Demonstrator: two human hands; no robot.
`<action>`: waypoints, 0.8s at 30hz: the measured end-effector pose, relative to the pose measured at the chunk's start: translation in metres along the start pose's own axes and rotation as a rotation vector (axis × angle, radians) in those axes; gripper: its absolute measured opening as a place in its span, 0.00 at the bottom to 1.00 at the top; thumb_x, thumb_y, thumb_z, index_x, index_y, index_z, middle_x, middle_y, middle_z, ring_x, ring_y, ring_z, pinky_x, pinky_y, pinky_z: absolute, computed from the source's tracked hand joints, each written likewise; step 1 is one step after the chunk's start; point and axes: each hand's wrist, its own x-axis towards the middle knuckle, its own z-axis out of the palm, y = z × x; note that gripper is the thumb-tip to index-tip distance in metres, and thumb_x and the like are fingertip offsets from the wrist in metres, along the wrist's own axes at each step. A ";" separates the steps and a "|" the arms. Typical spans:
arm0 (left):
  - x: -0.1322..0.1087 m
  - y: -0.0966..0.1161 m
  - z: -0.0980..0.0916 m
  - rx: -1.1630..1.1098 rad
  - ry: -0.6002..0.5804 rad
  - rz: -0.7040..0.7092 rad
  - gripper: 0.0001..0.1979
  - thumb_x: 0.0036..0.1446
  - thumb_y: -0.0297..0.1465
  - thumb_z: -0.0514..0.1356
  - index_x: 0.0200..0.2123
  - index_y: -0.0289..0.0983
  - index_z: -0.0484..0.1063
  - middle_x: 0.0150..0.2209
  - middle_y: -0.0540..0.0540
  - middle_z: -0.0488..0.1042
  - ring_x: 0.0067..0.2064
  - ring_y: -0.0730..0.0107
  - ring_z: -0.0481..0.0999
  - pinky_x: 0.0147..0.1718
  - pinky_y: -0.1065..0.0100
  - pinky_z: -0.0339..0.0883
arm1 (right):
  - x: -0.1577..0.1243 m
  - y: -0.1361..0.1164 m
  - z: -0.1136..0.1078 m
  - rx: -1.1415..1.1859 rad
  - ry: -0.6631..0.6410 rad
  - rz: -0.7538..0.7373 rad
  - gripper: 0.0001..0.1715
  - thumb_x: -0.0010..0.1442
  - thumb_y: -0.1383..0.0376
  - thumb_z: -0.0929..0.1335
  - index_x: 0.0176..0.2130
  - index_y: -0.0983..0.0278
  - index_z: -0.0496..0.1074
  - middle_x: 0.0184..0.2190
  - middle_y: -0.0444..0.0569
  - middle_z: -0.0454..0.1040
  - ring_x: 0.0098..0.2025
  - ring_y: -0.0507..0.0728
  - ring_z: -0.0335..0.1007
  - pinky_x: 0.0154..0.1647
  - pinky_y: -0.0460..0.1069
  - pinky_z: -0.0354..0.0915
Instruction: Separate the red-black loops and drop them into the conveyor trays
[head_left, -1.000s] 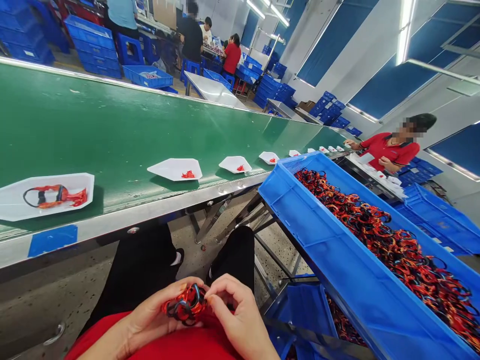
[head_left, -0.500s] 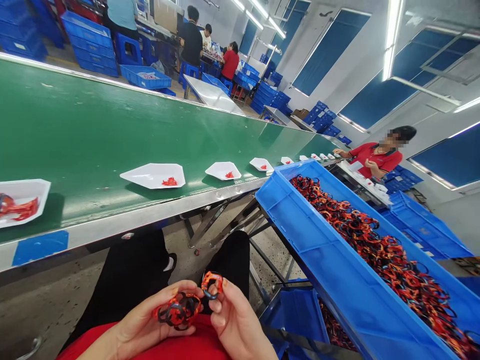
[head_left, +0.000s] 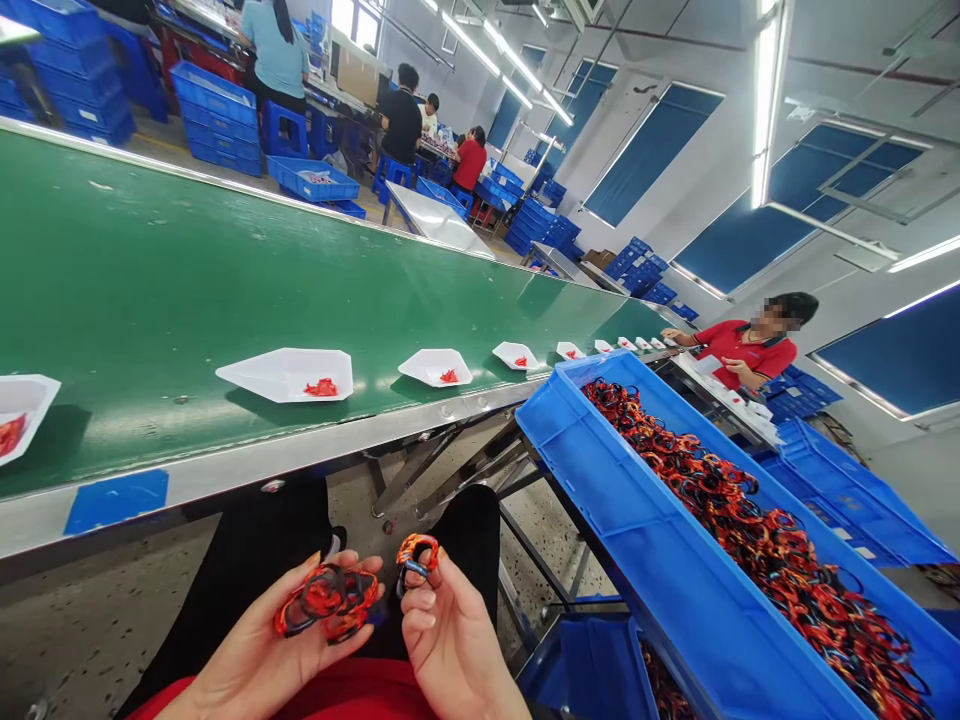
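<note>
My left hand (head_left: 300, 630) cradles a bunch of red, orange and black ring-shaped bands (head_left: 330, 598) above my lap. Between the thumb and fingers of my right hand (head_left: 454, 620) is one similar band (head_left: 417, 556), orange and black with a bluish part, held upright. A small gap separates it from the bunch. To the right of both hands, a long blue crate (head_left: 600, 500) holds a heap of such bands (head_left: 720, 490). Ahead, white trays (head_left: 259, 370) with small red pieces (head_left: 321, 387) in them stand in a row on the green conveyor belt (head_left: 180, 250).
The conveyor's metal edge (head_left: 315, 445) runs across in front of my knees. Under the tilted crate are a metal frame and another blue crate (head_left: 592, 660). A co-worker in red (head_left: 739, 350) sits by the belt's far end. Stacked blue crates (head_left: 217, 120) stand behind the belt.
Both hands have moved a little apart, and the single band has moved away from the bunch. The nearer white trays appear farther left along the belt. The view has tilted slightly upward.
</note>
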 end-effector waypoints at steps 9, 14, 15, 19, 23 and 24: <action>-0.021 0.025 0.002 -0.161 -0.002 0.108 0.09 0.54 0.31 0.59 0.35 0.34 0.76 0.46 0.36 0.76 0.50 0.47 0.71 0.45 0.49 0.68 | 0.015 -0.002 0.081 -1.055 -0.332 -0.552 0.09 0.57 0.61 0.68 0.33 0.65 0.72 0.25 0.44 0.69 0.23 0.48 0.60 0.26 0.44 0.59; -0.040 0.035 0.021 -0.144 0.133 0.317 0.08 0.52 0.28 0.60 0.36 0.33 0.74 0.49 0.33 0.74 0.52 0.45 0.69 0.43 0.48 0.69 | 0.075 0.013 0.168 -1.682 -0.614 -1.103 0.05 0.58 0.65 0.66 0.34 0.64 0.71 0.32 0.45 0.71 0.29 0.50 0.64 0.35 0.45 0.62; -0.043 0.035 0.024 -0.145 0.158 0.349 0.08 0.52 0.28 0.60 0.37 0.33 0.74 0.50 0.32 0.73 0.53 0.44 0.69 0.42 0.48 0.70 | 0.087 0.017 0.180 -1.752 -0.651 -1.161 0.05 0.58 0.66 0.66 0.34 0.64 0.71 0.34 0.45 0.71 0.29 0.49 0.65 0.36 0.45 0.62; -0.044 0.036 0.023 -0.162 0.171 0.412 0.09 0.51 0.28 0.61 0.37 0.32 0.73 0.49 0.31 0.72 0.52 0.45 0.69 0.42 0.48 0.69 | 0.100 0.027 0.190 -1.888 -0.705 -1.202 0.09 0.59 0.68 0.65 0.41 0.63 0.71 0.42 0.47 0.70 0.33 0.49 0.67 0.40 0.45 0.63; -0.036 0.036 0.014 -0.178 0.163 0.438 0.07 0.50 0.29 0.62 0.35 0.35 0.74 0.38 0.40 0.78 0.44 0.52 0.76 0.44 0.45 0.68 | 0.058 0.026 0.152 -1.839 -0.679 -1.013 0.11 0.58 0.66 0.66 0.43 0.62 0.71 0.39 0.45 0.71 0.27 0.48 0.65 0.34 0.45 0.64; -0.033 0.036 0.013 -0.172 0.151 0.436 0.06 0.50 0.28 0.62 0.35 0.35 0.74 0.36 0.42 0.79 0.41 0.55 0.77 0.44 0.46 0.68 | 0.047 0.026 0.140 -1.825 -0.656 -0.944 0.11 0.57 0.66 0.67 0.42 0.61 0.72 0.38 0.45 0.71 0.26 0.48 0.64 0.32 0.44 0.64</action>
